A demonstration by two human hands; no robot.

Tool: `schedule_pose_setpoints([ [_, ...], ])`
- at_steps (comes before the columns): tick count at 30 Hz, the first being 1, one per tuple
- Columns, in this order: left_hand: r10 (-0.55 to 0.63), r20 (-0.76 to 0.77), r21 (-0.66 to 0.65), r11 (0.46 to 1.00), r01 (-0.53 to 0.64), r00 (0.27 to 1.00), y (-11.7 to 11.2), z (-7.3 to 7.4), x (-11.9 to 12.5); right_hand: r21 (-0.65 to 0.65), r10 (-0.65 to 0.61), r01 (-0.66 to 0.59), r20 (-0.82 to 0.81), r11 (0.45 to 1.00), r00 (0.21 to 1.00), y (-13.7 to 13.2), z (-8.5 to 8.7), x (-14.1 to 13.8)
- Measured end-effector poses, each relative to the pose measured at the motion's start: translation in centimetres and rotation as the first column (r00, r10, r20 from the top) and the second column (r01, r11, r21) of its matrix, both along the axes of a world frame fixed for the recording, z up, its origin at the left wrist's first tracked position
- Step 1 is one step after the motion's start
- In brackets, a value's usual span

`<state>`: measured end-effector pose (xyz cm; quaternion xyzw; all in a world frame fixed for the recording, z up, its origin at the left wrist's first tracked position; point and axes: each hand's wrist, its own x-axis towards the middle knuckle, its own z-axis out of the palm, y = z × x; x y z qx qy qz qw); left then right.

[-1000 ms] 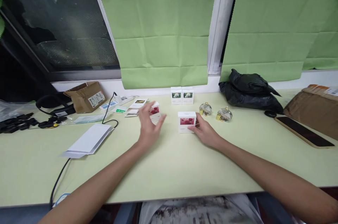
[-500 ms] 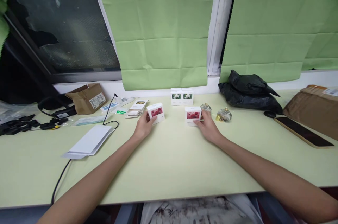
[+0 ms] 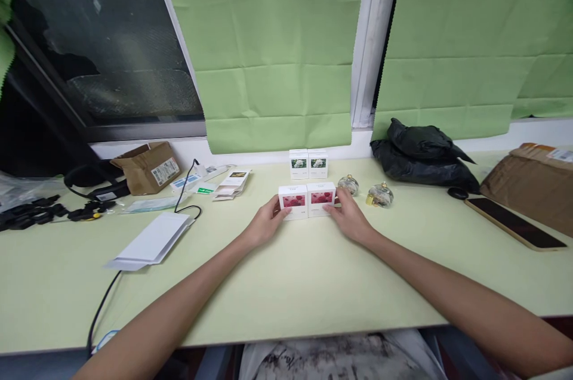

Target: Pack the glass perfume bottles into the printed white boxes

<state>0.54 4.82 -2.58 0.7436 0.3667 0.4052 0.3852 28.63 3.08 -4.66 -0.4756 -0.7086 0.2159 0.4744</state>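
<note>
Two small white boxes with red flower pictures stand side by side and touching on the pale green table (image 3: 286, 284). My left hand (image 3: 265, 226) grips the left red box (image 3: 293, 201) at its left side. My right hand (image 3: 350, 219) holds the right red box (image 3: 321, 198) at its right side. Behind them, near the window sill, stand two white boxes with green pictures (image 3: 308, 164), also side by side. Two small round glass bottles with gold caps (image 3: 366, 190) sit just right of my right hand.
A black plastic bag (image 3: 423, 156), a phone (image 3: 514, 224) and a brown parcel (image 3: 535, 183) lie at the right. At the left are leaflets (image 3: 231, 183), a small cardboard box (image 3: 147, 166), white paper (image 3: 150, 240), a black cable (image 3: 134, 255) and black gear (image 3: 49, 207).
My left hand took hold of the left red box and slid it right. My right hand moved the other red box back. The two boxes now touch in a row.
</note>
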Motion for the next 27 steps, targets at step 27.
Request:
schedule_pose_setpoints([
  [27,0.357,-0.264,0.112,0.934,-0.339,0.896,2.0,-0.6,0.1,-0.059,-0.088,0.08,-0.16,0.995,0.983,-0.3,-1.6,-1.8],
])
